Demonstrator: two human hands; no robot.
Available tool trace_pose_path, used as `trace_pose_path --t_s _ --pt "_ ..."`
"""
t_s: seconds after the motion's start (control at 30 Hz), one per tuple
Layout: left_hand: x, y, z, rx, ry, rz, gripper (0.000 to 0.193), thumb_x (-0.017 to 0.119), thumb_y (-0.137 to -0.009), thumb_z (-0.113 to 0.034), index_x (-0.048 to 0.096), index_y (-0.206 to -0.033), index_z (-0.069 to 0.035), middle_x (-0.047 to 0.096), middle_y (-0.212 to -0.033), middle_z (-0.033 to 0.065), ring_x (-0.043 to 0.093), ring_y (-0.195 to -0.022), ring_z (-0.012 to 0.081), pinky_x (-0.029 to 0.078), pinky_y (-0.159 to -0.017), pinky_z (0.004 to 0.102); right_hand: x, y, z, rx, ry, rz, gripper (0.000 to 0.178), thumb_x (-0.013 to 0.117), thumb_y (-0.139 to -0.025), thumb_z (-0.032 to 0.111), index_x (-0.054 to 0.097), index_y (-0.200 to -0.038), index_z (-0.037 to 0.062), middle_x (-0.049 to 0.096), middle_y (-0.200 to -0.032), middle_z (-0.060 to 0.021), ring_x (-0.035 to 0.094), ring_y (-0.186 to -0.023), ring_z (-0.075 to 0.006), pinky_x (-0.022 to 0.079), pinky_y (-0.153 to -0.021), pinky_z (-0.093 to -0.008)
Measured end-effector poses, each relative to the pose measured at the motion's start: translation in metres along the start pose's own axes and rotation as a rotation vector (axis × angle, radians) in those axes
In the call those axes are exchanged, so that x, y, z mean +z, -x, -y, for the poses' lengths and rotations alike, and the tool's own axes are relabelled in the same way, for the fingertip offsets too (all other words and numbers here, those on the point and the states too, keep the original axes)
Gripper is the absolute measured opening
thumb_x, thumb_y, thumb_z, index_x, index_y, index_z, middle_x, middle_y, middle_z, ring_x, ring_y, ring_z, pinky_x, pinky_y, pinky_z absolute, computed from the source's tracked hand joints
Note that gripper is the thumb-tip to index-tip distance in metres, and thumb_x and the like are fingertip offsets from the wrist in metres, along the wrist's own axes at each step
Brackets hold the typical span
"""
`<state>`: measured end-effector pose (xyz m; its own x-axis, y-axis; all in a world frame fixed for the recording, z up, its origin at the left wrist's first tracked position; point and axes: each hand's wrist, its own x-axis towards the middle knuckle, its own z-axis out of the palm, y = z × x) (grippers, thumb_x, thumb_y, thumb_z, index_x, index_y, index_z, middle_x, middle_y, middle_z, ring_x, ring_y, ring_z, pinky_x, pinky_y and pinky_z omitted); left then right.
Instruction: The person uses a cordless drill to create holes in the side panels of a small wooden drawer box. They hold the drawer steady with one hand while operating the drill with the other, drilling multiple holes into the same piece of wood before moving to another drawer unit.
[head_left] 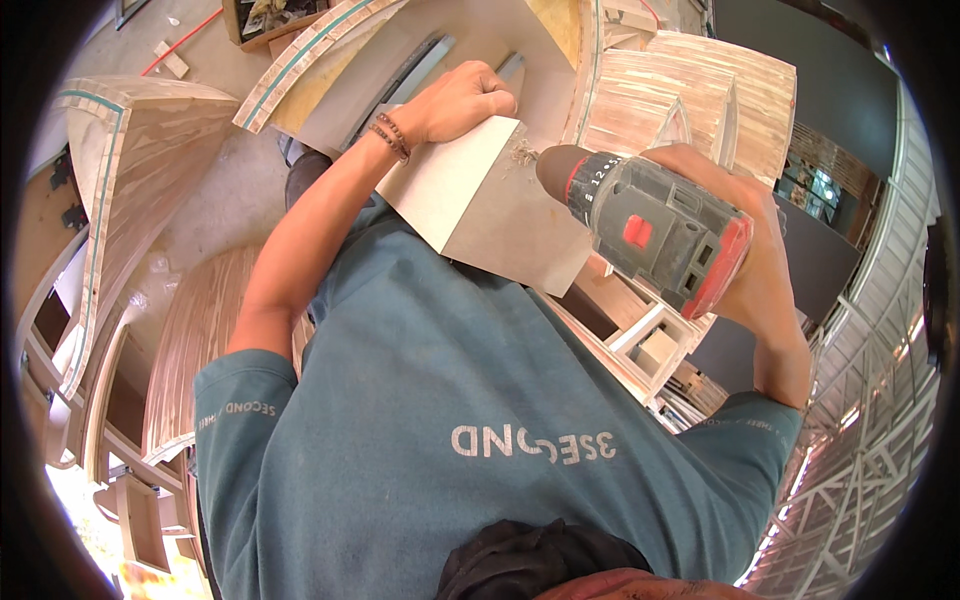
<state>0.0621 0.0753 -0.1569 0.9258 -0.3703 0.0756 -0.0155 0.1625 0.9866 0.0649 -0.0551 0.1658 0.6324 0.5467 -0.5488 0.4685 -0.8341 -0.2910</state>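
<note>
For the panel box (520, 225), with one whitish face and one grey face, expect a stiff body, probably of light or moderate weight, and not likely to bend under the fingers. Expect also smooth faces, perhaps a little slippery, more so near the wood shavings (524, 152) at the upper corner. Better to take hold at the upper edge, away from the chuck (563, 172), and to protect the corners from knocks, as possibly easy to chip. Find the box in front of the body, tilted, just beyond the teal T-shirt (430, 360); cannot tell the exact support below.

For the cordless drill (640, 225), dark with red parts, expect a hard body and more weight, probably much of it toward the red-edged base (722, 268). Best to hold around the handle, with the fingers clear of the chuck.

With the left hand (460, 105), holding the box at the upper edge: fingers curled narrow, nearly like a fist, with the fingertips hidden from view. With the right hand (745, 190), closed around the drill from the far side, mostly covered by the tool; cannot see the trigger finger. Pointing the chuck toward the grey face, just beside the shavings; cannot make out the bit. Well beyond the right hand, notice a curved wooden-strip panel (765, 85).
</note>
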Motion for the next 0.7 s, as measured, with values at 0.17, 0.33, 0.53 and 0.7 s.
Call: trace_pose_path --t_s 0.17,0.33,0.53,0.7 --pt "-0.002 0.002 -0.003 0.01 0.081 0.052 0.034 0.054 -0.081 -0.02 0.03 -0.064 -0.004 0.022 -0.062 0.0023 0.024 -0.058 0.0122 0.025 -0.054 0.0356 -0.001 0.014 0.007 -0.012 0.032 -0.037 0.054 0.084 -0.059 0.019 0.066 -0.11 0.0083 0.07 -0.085 -0.0117 0.065 -0.072 -0.0356 0.052 -0.068 -0.0341" --pt "-0.005 0.006 -0.002 -0.005 0.059 0.008 0.033 0.053 -0.081 -0.02 0.03 -0.064 -0.004 0.022 -0.062 0.002 0.024 -0.058 0.012 0.025 -0.054 0.0356 -0.022 0.024 0.006 -0.031 -0.09 -0.028 0.057 0.084 -0.06 0.019 0.066 -0.112 0.0057 0.072 -0.091 -0.0097 0.07 -0.076 -0.0286 0.053 -0.072 -0.0321" --pt "-0.003 0.007 -0.002 0.015 0.056 -0.014 0.032 0.052 -0.081 -0.019 0.03 -0.064 -0.004 0.022 -0.063 0.002 0.024 -0.058 0.0119 0.025 -0.054 0.0356 -0.012 0.023 0.001 0.021 -0.099 -0.003 0.055 0.08 -0.065 0.014 0.064 -0.115 -0.0004 0.071 -0.097 -0.008 0.065 -0.081 -0.0135 0.051 -0.08 -0.0279" --pt "-0.003 0.01 -0.003 0.005 0.06 -0.039 0.032 0.052 -0.081 -0.019 0.03 -0.063 -0.005 0.022 -0.062 0.0018 0.024 -0.058 0.0112 0.025 -0.053 0.0353 -0.009 0.014 -0.002 -0.044 -0.11 0.002 0.056 0.084 -0.063 0.019 0.065 -0.113 0.0042 0.072 -0.092 -0.0107 0.069 -0.075 -0.0267 0.052 -0.073 -0.0307"
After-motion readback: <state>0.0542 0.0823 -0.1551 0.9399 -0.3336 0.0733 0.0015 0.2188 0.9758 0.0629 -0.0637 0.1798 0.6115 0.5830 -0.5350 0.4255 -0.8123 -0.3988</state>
